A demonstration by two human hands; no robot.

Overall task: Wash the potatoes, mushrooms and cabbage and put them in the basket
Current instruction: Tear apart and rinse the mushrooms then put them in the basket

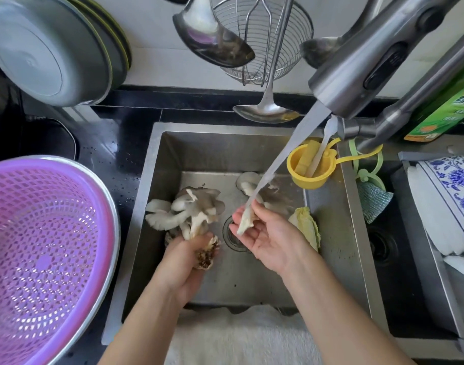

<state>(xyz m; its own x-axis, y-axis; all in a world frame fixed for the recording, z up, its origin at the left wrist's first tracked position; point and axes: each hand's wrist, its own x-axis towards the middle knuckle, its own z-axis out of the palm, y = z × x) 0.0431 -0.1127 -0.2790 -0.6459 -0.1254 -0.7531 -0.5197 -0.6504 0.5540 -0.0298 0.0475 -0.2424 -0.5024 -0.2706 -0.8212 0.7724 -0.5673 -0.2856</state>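
A white cloth [241, 335] is lying over the sink's near edge at six o'clock, and both forearms are reaching across it into the steel sink [157, 154]. The left hand [184, 262] is gripping a cluster of oyster mushrooms [188, 209] by its dirty root end, fingers curled tight around the stem, with the caps fanning up toward eleven o'clock from the fist. The right hand [265, 235] is lying palm up just beside it, at three o'clock from the cluster, fingers loosely bent and the thumb pinching a single torn mushroom piece [245, 219] against them. The stream of water [283, 154] is running down onto that piece from the tap [362, 67] at one o'clock. The drain [232, 235] is showing between the two hands.

Just to the right of the right hand a piece of cabbage [307, 227] is lying on the sink floor near the right wall. Farther back, more mushrooms [252, 184] are sitting on the sink floor under the water. A yellow cup [307, 167] is hanging on the sink's far right corner.

At nine o'clock, on the black bench [114, 154], the purple basket [49, 248] is sitting inside a metal bowl, well apart from the hands. On the wall at twelve o'clock ladles [215, 38] and a wire strainer [265, 38] are hanging. Stacked plates [49, 48] are leaning at ten o'clock. I cannot make out any potatoes.
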